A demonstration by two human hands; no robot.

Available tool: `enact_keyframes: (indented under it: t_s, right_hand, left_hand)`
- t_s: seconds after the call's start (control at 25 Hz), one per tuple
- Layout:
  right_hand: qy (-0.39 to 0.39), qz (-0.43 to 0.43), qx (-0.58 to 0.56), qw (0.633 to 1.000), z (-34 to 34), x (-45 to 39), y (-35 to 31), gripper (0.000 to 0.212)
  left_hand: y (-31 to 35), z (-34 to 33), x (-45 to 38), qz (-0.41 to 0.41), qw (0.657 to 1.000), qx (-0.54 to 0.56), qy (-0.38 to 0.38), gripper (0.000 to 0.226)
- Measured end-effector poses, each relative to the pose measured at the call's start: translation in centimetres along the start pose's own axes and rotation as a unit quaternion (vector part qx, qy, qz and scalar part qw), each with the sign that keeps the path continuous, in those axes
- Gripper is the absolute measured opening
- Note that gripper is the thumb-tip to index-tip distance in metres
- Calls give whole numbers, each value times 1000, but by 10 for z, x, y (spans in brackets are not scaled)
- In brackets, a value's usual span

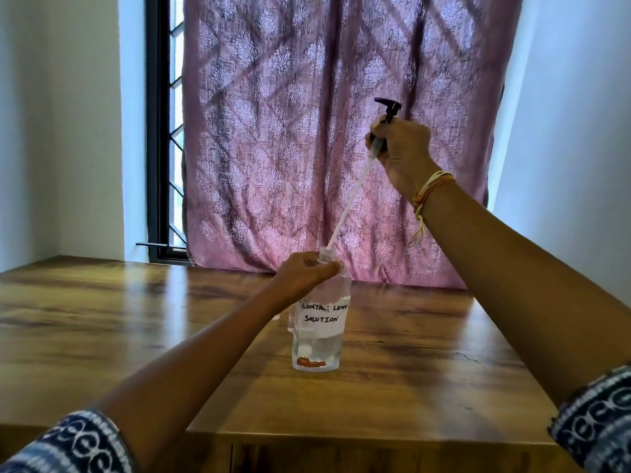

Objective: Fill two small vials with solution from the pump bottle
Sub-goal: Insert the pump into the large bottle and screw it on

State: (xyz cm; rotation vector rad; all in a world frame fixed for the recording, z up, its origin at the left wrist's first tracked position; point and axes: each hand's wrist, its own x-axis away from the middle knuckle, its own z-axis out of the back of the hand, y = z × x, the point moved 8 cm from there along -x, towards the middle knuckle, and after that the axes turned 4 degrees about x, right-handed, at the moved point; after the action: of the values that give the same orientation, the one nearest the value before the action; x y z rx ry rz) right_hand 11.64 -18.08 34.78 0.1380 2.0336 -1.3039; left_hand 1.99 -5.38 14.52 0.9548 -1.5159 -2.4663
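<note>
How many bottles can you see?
1: the bottle stands mid-table, its neck held by the left hand. Something clear behind it may be vials, mostly hidden.

Clear plastic bottle, glossy wood table, woven cloth curtain.

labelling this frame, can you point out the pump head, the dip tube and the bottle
pump head (388, 110): head view, on the black nozzle top above the right hand.
dip tube (348, 203): head view, mid-length of the white tube.
bottle (317, 346): head view, on the clear lower body below the label.
</note>
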Motion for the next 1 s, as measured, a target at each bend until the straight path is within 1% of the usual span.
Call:
enact_keyframes:
  t_s: [0.2, 0.32, 0.36, 0.44, 0.52, 0.6, 0.68, 0.76, 0.8, 0.88, 0.92, 0.96, 1.0]
  right_hand:
    - [-58, 0, 28, 998, -19, 12, 16, 18]
    - [-146, -40, 23, 988, -30, 38, 42, 11]
    - [-178, -49, 45, 982, -30, 49, 56, 14]
    - [-239, -56, 89, 965, -28, 72, 83, 22]
    - [-269, -65, 86, 957, -25, 91, 99, 26]
    - [-286, -56, 105, 951, -24, 99, 103, 28]
    - [-293, -23, 186, 938, -21, 104, 105, 27]
    - [-256, 7, 279, 925, -14, 104, 107, 28]
    - [-233, 18, 313, 920, -10, 103, 110, 32]
    - [-211, 23, 363, 907, -8, 101, 117, 42]
    - [-219, 7, 360, 907, -10, 101, 122, 42]
    - [-237, -26, 320, 917, -14, 104, 125, 35]
    - [-253, -67, 246, 934, -18, 106, 128, 24]
  left_hand:
    - [-2, 0, 1, -1, 1000, -1, -6, 29]
    - [-1, 0, 3, -5, 1000, 1, -10, 39]
    - [-2, 0, 3, -4, 1000, -2, -7, 42]
    - [-2, -2, 3, -10, 1000, -11, 2, 41]
    - [-3, -2, 2, -12, 1000, -4, 10, 38]
    - [-4, -1, 1, -9, 1000, 2, 19, 36]
    - [-6, 0, -1, -11, 999, 14, 34, 32]
    - [-5, 1, 1, -24, 998, 34, 52, 37]
    - [-5, 2, 2, -35, 996, 41, 64, 38]
    - [-6, 2, 4, -51, 994, 59, 83, 28]
    - [-7, 2, 4, -53, 993, 68, 85, 25]
    - [-7, 1, 4, -54, 992, 73, 85, 27]
    - [-9, 1, 3, -53, 992, 73, 88, 32]
